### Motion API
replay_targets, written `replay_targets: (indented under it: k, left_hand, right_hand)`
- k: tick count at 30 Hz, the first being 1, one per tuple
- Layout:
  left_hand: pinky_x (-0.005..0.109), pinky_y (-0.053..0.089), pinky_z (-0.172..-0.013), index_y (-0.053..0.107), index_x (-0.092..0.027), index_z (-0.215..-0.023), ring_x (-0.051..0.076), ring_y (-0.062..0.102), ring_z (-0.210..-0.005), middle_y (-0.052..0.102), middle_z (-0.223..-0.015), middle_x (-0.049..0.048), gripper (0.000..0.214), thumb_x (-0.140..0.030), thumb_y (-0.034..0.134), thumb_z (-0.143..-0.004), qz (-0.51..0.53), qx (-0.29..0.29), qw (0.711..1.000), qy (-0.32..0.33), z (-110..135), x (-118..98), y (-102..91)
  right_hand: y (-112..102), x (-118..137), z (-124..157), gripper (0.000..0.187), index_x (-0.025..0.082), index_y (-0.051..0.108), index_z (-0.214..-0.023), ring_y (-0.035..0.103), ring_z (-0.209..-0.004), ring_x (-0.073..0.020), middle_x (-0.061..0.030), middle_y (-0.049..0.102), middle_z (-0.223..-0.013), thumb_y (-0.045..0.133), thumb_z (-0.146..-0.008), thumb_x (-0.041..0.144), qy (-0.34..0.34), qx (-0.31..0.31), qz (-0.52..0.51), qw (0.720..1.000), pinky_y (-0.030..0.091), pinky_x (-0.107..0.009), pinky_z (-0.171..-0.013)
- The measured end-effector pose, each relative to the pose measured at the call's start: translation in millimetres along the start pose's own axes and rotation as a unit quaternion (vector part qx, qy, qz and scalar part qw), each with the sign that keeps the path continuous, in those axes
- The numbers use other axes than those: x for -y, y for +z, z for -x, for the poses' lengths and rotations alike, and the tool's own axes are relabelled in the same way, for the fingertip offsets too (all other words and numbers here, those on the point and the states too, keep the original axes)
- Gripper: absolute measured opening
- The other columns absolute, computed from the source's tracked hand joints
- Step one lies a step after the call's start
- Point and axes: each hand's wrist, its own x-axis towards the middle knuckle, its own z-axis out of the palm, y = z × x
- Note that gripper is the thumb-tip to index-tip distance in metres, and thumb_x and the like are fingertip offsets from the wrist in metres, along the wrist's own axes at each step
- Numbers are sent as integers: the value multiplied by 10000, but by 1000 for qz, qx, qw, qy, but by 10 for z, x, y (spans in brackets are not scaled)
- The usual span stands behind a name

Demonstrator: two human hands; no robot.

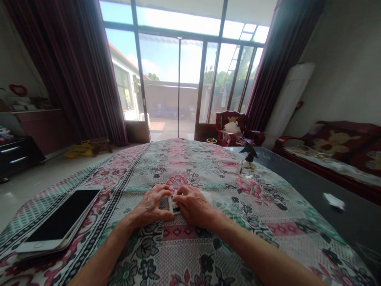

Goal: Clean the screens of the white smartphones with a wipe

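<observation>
You have a small, flat, white-edged object [170, 205] on the cloth-covered tabletop [186, 256], straight ahead of you, between your two hands. Its visible pale edge runs nearly from 12 to 6 o'clock; your right fingers cover part of it, so you cannot tell its full long axis, or which end is its front. Your left hand [152, 203] curves round from 9 o'clock, thumb spread from the fingers, thumb tip near the object's 6 o'clock end; whether it grips, you cannot tell. Your right hand [193, 205] comes from 3 o'clock, its fingertips drawn together over the object; what they pinch is hidden. At 8 o'clock, a white-framed phone [64, 214] lies face up, its long axis slanting from 7 to 1 o'clock, button end towards you. A black-topped bottle [248, 157] stands upright at 1 o'clock.
</observation>
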Motion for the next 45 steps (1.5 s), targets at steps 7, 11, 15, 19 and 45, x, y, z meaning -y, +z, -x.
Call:
replay_targets:
  k: [7, 11, 15, 19, 45]
  left_hand:
    - [396, 262, -1100, 577, -229, -1144, 294, 310, -1318, 419, -1382, 59, 600, -415, 745, -599, 26, 30, 999, -9, 7, 26, -43]
    - [378, 260, -1105, 582, -238, -1139, 274, 312, -1318, 415, -1380, 48, 562, -385, 736, -619, 40, 40, 998, 0, 7, 33, -67]
    - [378, 248, -1110, 580, -248, -1145, 264, 313, -1317, 404, -1386, 48, 561, -365, 736, -619, 44, 41, 998, 7, -2, 54, -56]
    - [388, 249, -1106, 589, -242, -1119, 271, 315, -1317, 410, -1378, 50, 523, -352, 726, -627, 49, 43, 998, 14, -2, 74, -42]
    - [384, 255, -1106, 555, -240, -1175, 275, 304, -1332, 385, -1414, 54, 586, -398, 698, -628, 38, 40, 998, 7, 13, 71, -42]
  right_hand:
    - [-29, -138, 44, 254, 205, 688, -946, 533, -875, -144, -38, 615, -944, 493, -809, 115, -12, 7, -46, 999, 379, -271, -806]
    - [-11, -131, 17, 250, 209, 654, -1025, 507, -934, -175, -65, 593, -1045, 473, -858, 166, 21, -6, 3, 1000, 369, -310, -844]
    - [41, -20, -15, 291, 220, 610, -1095, 501, -973, -178, -62, 585, -1103, 468, -852, 146, -12, -6, -3, 1000, 370, -320, -880]
    - [55, -2, -1, 235, 217, 660, -939, 538, -898, -151, -27, 627, -1015, 495, -803, 120, -82, 3, -57, 995, 394, -295, -858]
    - [28, -4, 115, 308, 228, 688, -908, 585, -873, -140, -7, 669, -982, 495, -726, 73, -112, -18, -79, 990, 404, -292, -877]
